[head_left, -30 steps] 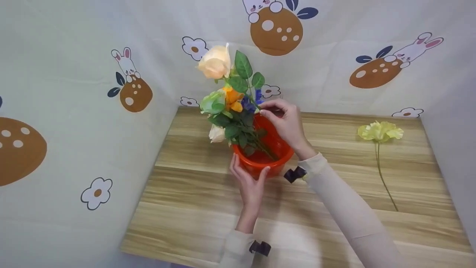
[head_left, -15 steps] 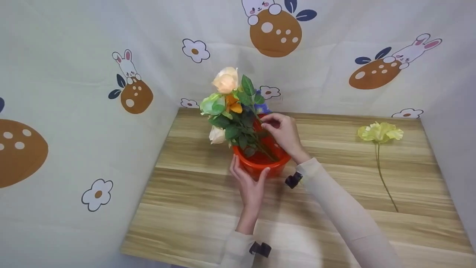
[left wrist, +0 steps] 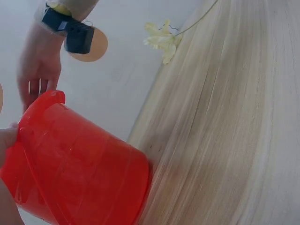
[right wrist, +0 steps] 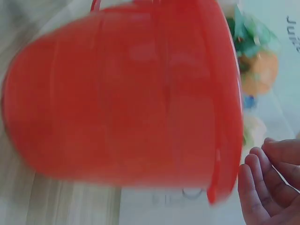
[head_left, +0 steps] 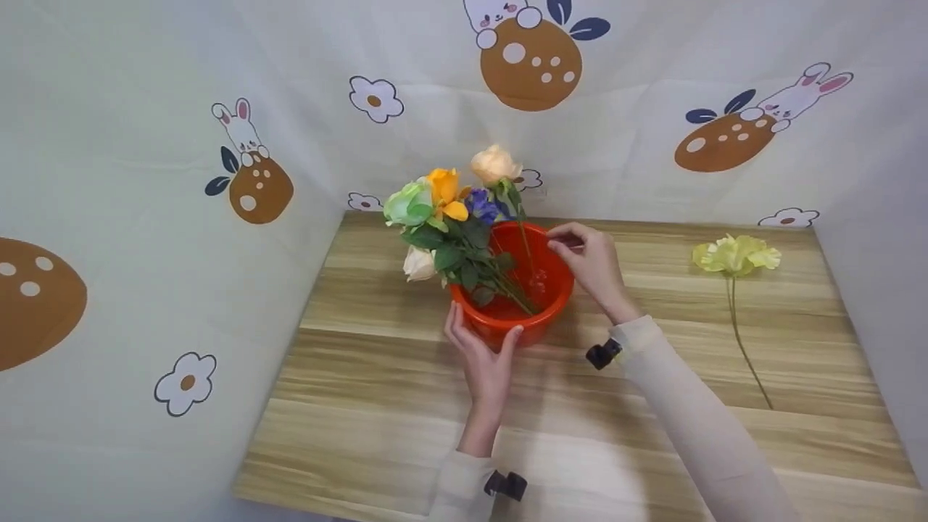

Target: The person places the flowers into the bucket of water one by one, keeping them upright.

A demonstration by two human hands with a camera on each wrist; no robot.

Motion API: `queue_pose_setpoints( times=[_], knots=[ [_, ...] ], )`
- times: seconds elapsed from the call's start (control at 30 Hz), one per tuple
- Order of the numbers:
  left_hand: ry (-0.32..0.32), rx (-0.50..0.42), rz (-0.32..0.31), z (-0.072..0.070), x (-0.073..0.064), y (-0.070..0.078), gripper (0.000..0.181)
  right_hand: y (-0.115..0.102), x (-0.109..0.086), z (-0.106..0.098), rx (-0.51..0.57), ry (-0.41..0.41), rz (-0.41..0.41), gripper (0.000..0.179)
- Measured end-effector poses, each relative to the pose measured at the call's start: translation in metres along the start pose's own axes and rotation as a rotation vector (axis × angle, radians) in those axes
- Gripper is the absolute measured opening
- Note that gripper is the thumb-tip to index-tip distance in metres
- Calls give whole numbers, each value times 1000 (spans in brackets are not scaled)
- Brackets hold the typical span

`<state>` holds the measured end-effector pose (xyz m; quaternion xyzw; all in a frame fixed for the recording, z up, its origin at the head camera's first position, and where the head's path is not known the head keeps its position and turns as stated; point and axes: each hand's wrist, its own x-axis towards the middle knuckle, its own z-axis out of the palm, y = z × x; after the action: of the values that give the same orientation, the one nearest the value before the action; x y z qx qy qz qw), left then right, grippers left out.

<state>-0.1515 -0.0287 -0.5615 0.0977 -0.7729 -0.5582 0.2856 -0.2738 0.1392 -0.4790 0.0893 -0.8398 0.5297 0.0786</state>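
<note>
My left hand (head_left: 487,366) steadies a red plastic bucket (head_left: 507,328) at its near side, thumb and fingers spread round the wall below the rim. In the left wrist view its thumb touches the bucket (left wrist: 89,159) by the rim. My right hand (head_left: 591,264) is beside the right rim with nothing between its loosely bent fingers (right wrist: 262,173). Inside the bucket stand artificial flowers: a peach rose (head_left: 495,164) at the back, an orange flower (head_left: 444,190), a blue-purple flower (head_left: 484,206), a pale green rose (head_left: 408,204) and a cream rose (head_left: 419,264) leaning left.
A yellow artificial flower (head_left: 736,255) with a long thin stem lies on the right of the wooden table (head_left: 348,406). A patterned cloth backdrop (head_left: 623,145) rises behind and beside the table.
My right hand has lowered the peach rose into the bucket, let go of its stem and moved right. The rose now sits lower and further right. My left hand stays on the bucket.
</note>
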Motion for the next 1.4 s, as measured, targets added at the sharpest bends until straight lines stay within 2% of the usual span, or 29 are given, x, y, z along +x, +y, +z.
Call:
queue_pose_setpoints(
  times=[0.3,0.63,0.9,1.03,1.17,1.3,1.4],
  knots=[
    [-2,12,14,-1,0,0,98,41,-8,-47,-20,122,42,18],
    [-13,5,-4,0,0,-1,98,88,-28,-98,-91,256,172,22],
    [-10,11,-2,0,0,0,98,115,-43,-136,-63,337,274,26],
    [-14,11,-6,-1,0,0,98,130,-51,-151,-25,381,360,28],
    [-17,12,-10,-1,0,0,98,144,-59,-163,-45,409,446,29],
    [-18,9,-1,-1,0,0,97,159,-67,-171,-110,412,482,31],
    [-20,6,5,-1,-1,0,97,170,-72,-173,-102,403,519,33]
  ],
)
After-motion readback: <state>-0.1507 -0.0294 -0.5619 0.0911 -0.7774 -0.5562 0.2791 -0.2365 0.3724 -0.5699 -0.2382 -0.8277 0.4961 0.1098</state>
